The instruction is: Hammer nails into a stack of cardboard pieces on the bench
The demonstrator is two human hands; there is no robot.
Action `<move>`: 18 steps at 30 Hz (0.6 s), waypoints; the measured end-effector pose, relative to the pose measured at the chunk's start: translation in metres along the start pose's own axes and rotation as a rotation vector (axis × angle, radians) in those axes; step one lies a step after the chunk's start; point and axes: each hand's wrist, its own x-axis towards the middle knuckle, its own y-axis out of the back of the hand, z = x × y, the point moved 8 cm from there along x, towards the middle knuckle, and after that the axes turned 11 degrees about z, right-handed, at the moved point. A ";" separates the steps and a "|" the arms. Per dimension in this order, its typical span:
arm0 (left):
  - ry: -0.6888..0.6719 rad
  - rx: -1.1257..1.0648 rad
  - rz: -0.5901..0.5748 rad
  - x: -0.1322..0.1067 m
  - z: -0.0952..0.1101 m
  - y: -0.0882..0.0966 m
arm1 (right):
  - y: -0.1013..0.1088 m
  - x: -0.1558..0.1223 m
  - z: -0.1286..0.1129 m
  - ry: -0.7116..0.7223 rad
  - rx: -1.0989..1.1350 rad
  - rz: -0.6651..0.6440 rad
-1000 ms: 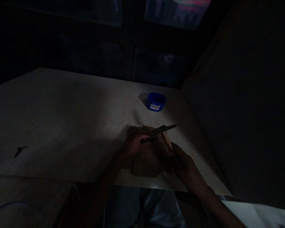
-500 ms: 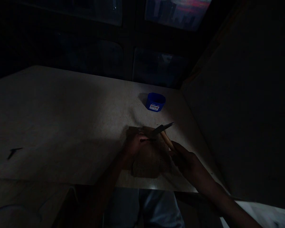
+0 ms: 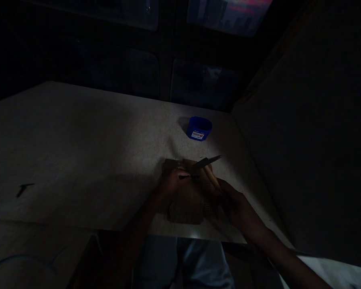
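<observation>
My right hand (image 3: 231, 198) is wrapped round the wooden handle of a hammer (image 3: 211, 176). The hammer's long, narrow metal head points up to the right and tapers to a thin end. Beneath it lies a flat brown block or pad (image 3: 186, 208), with a perforated strip along its right side. My left hand (image 3: 171, 180) rests on the pad's left part, its fingers closed at a thin dark piece (image 3: 189, 176). Dim light hides the fingertips and the exact kind of that piece.
A blue plastic tub (image 3: 199, 129) with a white label stands behind the pad on the pale table (image 3: 93, 132). Far left lies a small dark T-shaped object (image 3: 24, 188). A dark wall (image 3: 303, 160) bounds the right side, and a cable (image 3: 27, 257) shows at lower left.
The whole view has shifted slightly, so the table things sit a little further right. Both hands and the hammer keep nearly the same position over the pad.
</observation>
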 end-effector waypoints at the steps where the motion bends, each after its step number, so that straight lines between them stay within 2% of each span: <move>1: 0.004 0.014 -0.003 0.000 0.000 0.000 | -0.003 0.000 0.003 -0.007 -0.017 -0.020; 5: -0.005 0.060 0.000 -0.001 -0.001 0.001 | -0.010 0.001 0.011 -0.004 -0.053 -0.069; 12: 0.023 0.005 -0.001 0.000 -0.006 -0.002 | 0.007 -0.001 0.000 0.039 -0.012 -0.003; 18: 0.039 0.009 -0.006 0.000 -0.001 0.002 | 0.005 -0.002 0.005 0.037 -0.046 -0.028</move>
